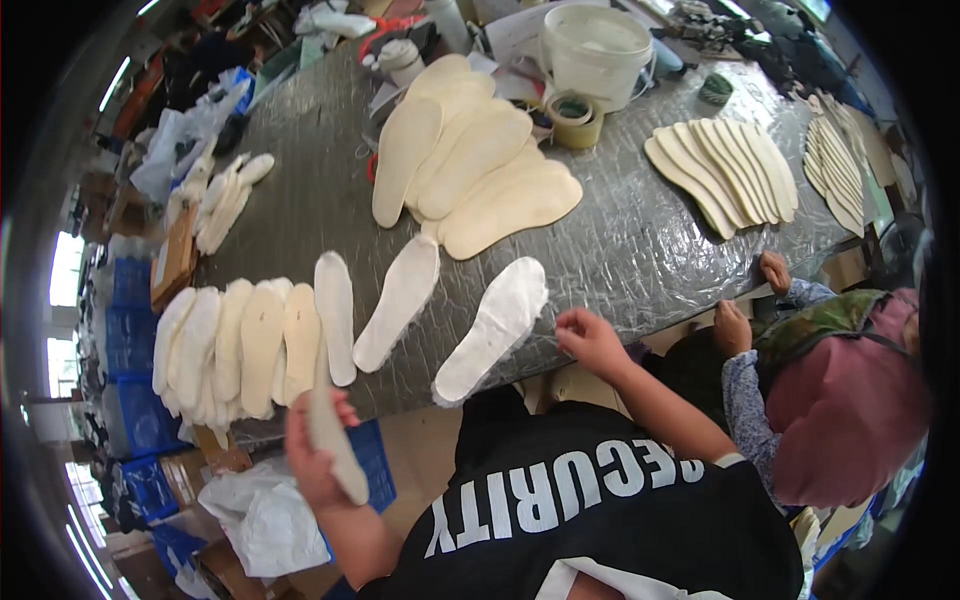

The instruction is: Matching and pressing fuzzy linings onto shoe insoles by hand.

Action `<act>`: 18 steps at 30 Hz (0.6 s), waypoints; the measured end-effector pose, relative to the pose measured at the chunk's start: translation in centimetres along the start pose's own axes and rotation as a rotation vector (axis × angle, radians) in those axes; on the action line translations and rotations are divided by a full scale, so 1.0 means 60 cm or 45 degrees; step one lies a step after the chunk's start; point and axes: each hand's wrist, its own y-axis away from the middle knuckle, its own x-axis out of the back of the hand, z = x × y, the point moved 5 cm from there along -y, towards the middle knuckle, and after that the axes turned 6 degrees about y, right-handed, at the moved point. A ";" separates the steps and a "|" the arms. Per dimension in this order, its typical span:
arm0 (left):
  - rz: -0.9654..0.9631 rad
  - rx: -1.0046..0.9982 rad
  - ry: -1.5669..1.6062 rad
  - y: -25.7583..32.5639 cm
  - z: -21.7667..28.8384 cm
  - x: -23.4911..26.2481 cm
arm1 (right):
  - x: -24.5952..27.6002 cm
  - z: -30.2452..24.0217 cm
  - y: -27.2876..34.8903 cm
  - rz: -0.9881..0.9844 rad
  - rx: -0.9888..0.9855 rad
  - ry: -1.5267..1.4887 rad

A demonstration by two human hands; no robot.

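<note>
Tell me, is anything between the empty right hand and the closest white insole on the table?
Nothing visible. The right hand hovers open at the table edge, just right of the white insole, with only bare tabletop between them. The left hand holds another insole off to the side.

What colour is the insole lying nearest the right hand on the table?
White, seen in the head view: the insole lies just left of the right hand.

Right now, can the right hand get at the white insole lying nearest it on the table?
Probably yes. The right hand hovers empty at the table edge, just beside the white insole. Nothing lies between them, and the insole is uncovered, apart from its neighbours.
</note>
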 end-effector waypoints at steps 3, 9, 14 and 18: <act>-0.220 0.275 -0.083 0.014 -0.082 -0.031 | 0.001 -0.052 -0.062 0.296 0.179 0.398; -0.364 0.540 -0.236 0.002 -0.187 -0.071 | -0.014 -0.044 -0.118 0.344 0.349 0.516; -0.521 0.406 -1.066 -0.032 -0.195 -0.095 | -0.016 -0.037 -0.054 0.411 0.202 0.373; -0.588 0.423 -1.166 -0.050 -0.213 -0.120 | 0.007 -0.039 -0.045 0.439 0.195 0.643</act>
